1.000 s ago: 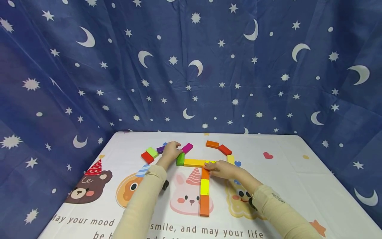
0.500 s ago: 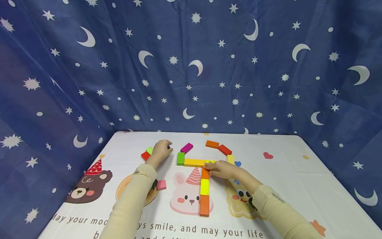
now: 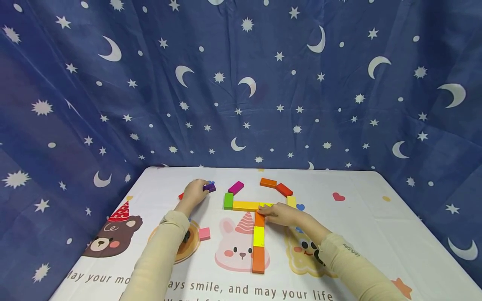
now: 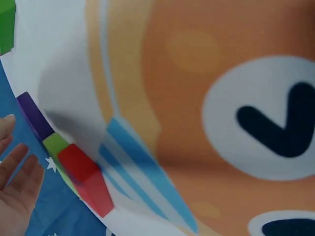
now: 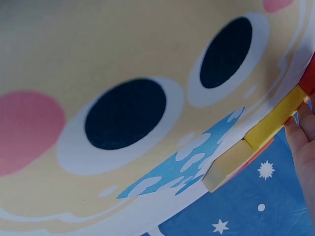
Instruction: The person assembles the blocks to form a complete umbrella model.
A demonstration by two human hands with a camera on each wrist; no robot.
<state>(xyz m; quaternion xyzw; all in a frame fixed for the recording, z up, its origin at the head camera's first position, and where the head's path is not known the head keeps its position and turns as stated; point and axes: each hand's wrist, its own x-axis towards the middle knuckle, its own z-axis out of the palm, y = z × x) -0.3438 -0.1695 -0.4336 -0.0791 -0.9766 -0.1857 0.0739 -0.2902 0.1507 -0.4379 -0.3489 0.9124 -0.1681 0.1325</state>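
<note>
My left hand (image 3: 193, 193) is over the table's back left, fingers apart from each other and just beside a purple block (image 3: 209, 187). In the left wrist view a gap shows between those fingers (image 4: 19, 169) and the purple block. A red block (image 4: 87, 179) and a light green block (image 4: 53, 142) lie near it, mostly covered by the hand in the head view. My right hand (image 3: 280, 214) rests with extended fingers on a yellow block (image 5: 276, 118), where a horizontal row meets a column of orange (image 3: 258, 259) and yellow blocks.
A green block (image 3: 228, 201) and a magenta block (image 3: 236, 187) curve up at the row's left. An orange block (image 3: 268, 182), a red block (image 3: 284, 190) and a pale yellow block (image 3: 291, 201) curve at the right. A pink block (image 3: 204, 233) lies alone. A starry curtain (image 3: 241, 104) stands behind.
My left hand has moved left, away from the green and magenta blocks, to beside the purple block. The pink block has come into sight from behind the left arm. The right hand stays put.
</note>
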